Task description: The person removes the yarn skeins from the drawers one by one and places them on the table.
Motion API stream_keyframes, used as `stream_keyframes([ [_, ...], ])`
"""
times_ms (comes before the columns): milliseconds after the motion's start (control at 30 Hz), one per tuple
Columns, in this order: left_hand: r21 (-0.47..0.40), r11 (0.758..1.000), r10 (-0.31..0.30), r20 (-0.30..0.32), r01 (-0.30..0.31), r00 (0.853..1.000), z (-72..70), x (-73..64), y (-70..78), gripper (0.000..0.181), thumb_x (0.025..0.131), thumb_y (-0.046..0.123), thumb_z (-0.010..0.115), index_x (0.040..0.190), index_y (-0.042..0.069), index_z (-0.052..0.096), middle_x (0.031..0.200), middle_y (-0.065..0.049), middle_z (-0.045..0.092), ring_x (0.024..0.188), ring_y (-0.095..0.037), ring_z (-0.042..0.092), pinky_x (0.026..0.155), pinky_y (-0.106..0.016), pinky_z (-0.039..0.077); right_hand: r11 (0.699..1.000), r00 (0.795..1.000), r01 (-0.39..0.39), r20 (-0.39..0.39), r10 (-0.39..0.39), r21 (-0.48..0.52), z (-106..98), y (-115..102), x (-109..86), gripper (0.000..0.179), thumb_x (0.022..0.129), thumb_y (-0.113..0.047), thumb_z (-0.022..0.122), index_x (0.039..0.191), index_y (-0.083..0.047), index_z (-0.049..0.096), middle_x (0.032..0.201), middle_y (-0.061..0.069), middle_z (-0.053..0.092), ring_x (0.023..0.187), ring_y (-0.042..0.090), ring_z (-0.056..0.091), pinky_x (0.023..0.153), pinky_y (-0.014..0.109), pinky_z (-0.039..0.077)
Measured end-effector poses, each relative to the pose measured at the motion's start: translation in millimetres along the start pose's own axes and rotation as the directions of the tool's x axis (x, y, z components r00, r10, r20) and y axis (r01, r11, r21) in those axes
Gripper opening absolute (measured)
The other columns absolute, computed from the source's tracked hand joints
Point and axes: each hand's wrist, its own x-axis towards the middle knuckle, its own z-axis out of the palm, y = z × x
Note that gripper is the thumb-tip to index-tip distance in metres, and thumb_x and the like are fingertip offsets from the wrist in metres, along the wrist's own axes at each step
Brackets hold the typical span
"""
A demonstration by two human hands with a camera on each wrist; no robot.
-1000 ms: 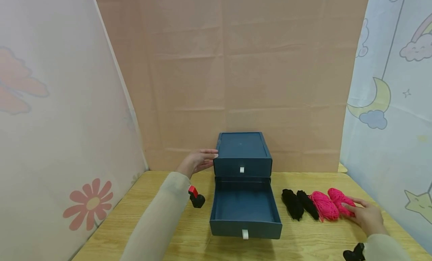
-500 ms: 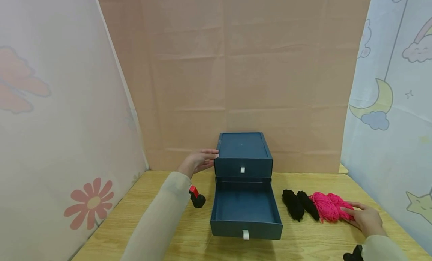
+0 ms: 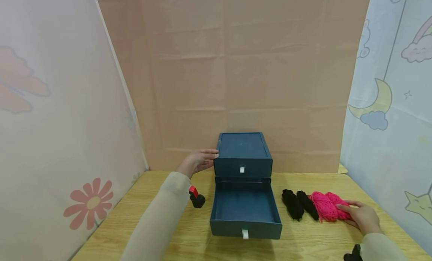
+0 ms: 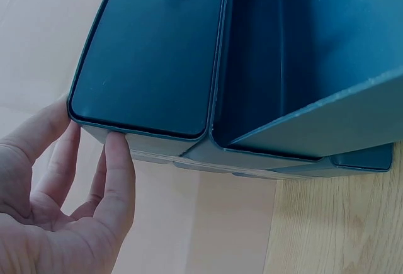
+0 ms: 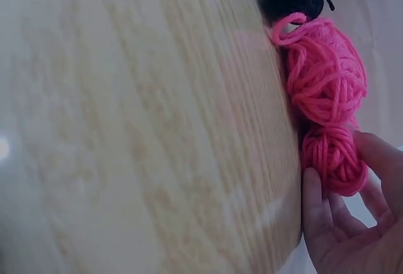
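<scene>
A dark blue two-tier drawer cabinet [image 3: 243,145] stands on the table, its upper drawer [image 3: 227,168] closed and its lower drawer [image 3: 245,228] pulled out with nothing inside. My left hand [image 3: 199,161] touches the left side of the upper tier with fairly straight fingers, near the front corner, as the left wrist view also shows. To the right lie two black yarn bundles [image 3: 293,204] and two pink yarn balls side by side. My right hand [image 3: 362,215] holds the rightmost pink yarn ball [image 5: 330,157] between thumb and fingers; the other pink yarn ball [image 5: 327,75] touches it.
The wooden table [image 3: 135,223] ends at a brown backdrop [image 3: 280,84], with patterned cloth walls at both sides. White pull tabs [image 3: 245,234] stick out from the drawer fronts. Black wrist devices [image 3: 197,199] are strapped below both sleeves.
The rightmost pink yarn ball has moved left with my right hand and now sits against the other pink one. My left hand and the cabinet stay put.
</scene>
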Motion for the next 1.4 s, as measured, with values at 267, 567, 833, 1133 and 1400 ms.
stream_keyframes([
  [267,-0.032,0.999,0.003,0.004,-0.003,1.0,0.0,-2.0,0.8,0.025,0.084,0.02,0.068,0.109,0.016,0.069,0.115,-0.004,0.062,0.096,-0.018,0.062,0.09,-0.032,0.049,0.994,0.999,0.032,0.007,-0.031,-0.108,1.8,-2.6,-1.1,0.093,0.073,-0.061,0.066,0.126,0.012,0.044,0.127,0.042,0.032,0.109,0.05,0.039,0.079,0.049,0.047],
  [567,-0.007,1.0,-0.008,0.0,0.008,1.0,0.7,0.0,1.2,0.025,0.086,0.019,0.066,0.111,0.016,0.068,0.117,-0.004,0.061,0.101,-0.02,0.06,0.086,-0.029,0.051,0.999,0.999,0.023,0.027,-0.023,-0.028,2.1,-4.3,-2.4,0.102,0.07,-0.063,0.068,0.129,0.013,0.036,0.123,0.042,0.033,0.064,0.015,0.056,0.056,0.028,0.053],
  [833,-0.004,1.0,-0.018,-0.001,0.018,1.0,1.6,1.8,2.1,0.026,0.086,0.016,0.066,0.112,0.015,0.068,0.119,-0.006,0.06,0.105,-0.025,0.057,0.089,-0.031,0.049,1.0,1.0,0.006,0.028,-0.005,-0.028,2.2,-6.1,-2.8,0.107,0.066,-0.066,0.068,0.129,0.013,0.035,0.119,0.042,0.035,0.057,0.016,0.057,0.055,0.028,0.052],
  [1133,0.012,1.0,-0.028,0.004,0.028,1.0,2.5,4.4,3.3,0.028,0.085,0.017,0.067,0.114,0.016,0.066,0.118,-0.007,0.059,0.101,-0.024,0.058,0.086,-0.028,0.05,1.0,1.0,0.0,0.015,0.001,-0.031,0.0,-6.8,-0.8,0.115,0.057,-0.071,0.071,0.128,0.013,0.037,0.096,0.03,0.052,0.055,0.016,0.048,0.052,0.028,0.045],
  [1400,0.006,1.0,-0.029,0.003,0.029,1.0,2.6,5.1,2.6,0.028,0.085,0.017,0.067,0.113,0.016,0.067,0.118,-0.006,0.059,0.102,-0.025,0.058,0.09,-0.031,0.048,0.999,0.999,0.021,0.041,-0.019,-0.05,-5.8,-2.4,1.2,0.131,0.044,-0.079,0.069,0.129,0.015,0.034,0.053,-0.005,0.041,0.043,0.009,0.039,0.045,0.026,0.036],
])
